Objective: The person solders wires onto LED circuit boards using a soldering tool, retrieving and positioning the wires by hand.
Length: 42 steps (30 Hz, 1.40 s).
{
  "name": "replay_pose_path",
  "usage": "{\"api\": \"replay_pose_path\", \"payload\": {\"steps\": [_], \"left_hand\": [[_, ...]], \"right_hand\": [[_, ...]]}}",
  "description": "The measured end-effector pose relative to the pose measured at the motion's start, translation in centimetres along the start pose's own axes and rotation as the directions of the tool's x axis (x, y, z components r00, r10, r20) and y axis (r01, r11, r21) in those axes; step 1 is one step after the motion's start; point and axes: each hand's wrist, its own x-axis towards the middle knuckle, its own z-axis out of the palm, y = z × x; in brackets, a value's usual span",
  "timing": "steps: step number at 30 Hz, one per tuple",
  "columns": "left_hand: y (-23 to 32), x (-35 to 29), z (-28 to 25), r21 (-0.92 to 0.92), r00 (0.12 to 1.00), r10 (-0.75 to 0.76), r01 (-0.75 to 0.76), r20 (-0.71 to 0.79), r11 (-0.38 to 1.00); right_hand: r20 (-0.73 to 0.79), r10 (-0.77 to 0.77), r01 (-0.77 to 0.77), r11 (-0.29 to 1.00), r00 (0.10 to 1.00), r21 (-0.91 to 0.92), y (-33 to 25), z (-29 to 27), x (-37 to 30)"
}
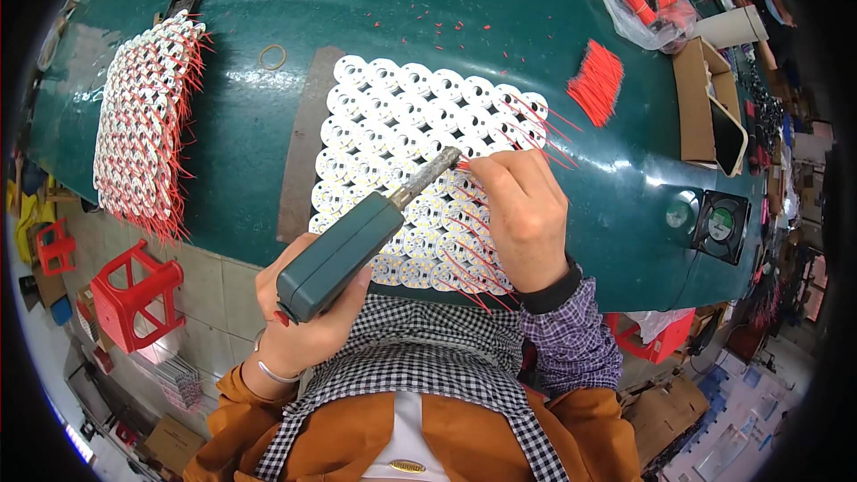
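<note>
My left hand (302, 339) is wrapped round a dark green soldering gun (341, 254). Its grey metal tip slants up and right onto a panel of round white LED boards (361, 165), laid out in rows. Beside the tip, my right hand (528, 214) pinches a short red wire (462, 163) against one board; the fingers partly cover it. Thin red wires (471, 250) stick out from boards along the panel's right side, above and below my right hand. Boards further left on the panel show no wires.
A brown board (302, 170) lies under the panel's left edge. Stacked wired panels (143, 125) stand at the left. A bundle of red wires (596, 82), a bag of red bundles (647, 0), a cardboard box (696, 98), a phone (728, 138) and a small fan (721, 227) are at the right.
</note>
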Motion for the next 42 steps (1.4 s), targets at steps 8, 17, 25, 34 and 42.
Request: {"api": "replay_pose_path", "payload": {"steps": [8,17,25,34,42], "left_hand": [[0.4,-0.2,-0.2,0.015,0.998,-0.047,0.046,0.032,0.999],[0.4,-1.3,-0.4,-0.036,0.981,-0.178,0.176,-0.075,0.984],[0.9,-0.1,-0.2,-0.01,0.994,-0.104,0.104,-0.027,0.995],[0.8,-0.2,-0.2,0.002,0.992,-0.129,0.129,0.008,0.992],[0.5,0.1,0.0,0.019,0.998,-0.06,0.06,0.009,0.998]], "right_hand": [[-0.013,-0.006,0.006,1.0,1.0,-0.012,0.0,0.1,-0.1],[-0.025,0.01,-0.011,1.0,1.0,-0.019,-0.1,0.2,-0.2],[-0.109,0.0,-0.006,0.999,0.994,-0.049,0.2,-0.2,-0.2],[-0.013,-0.009,0.008,0.999,1.0,-0.048,0.0,0.0,-0.2],[0.005,0.01,-0.01,1.0,1.0,-0.008,-0.1,0.2,-0.2]]}}
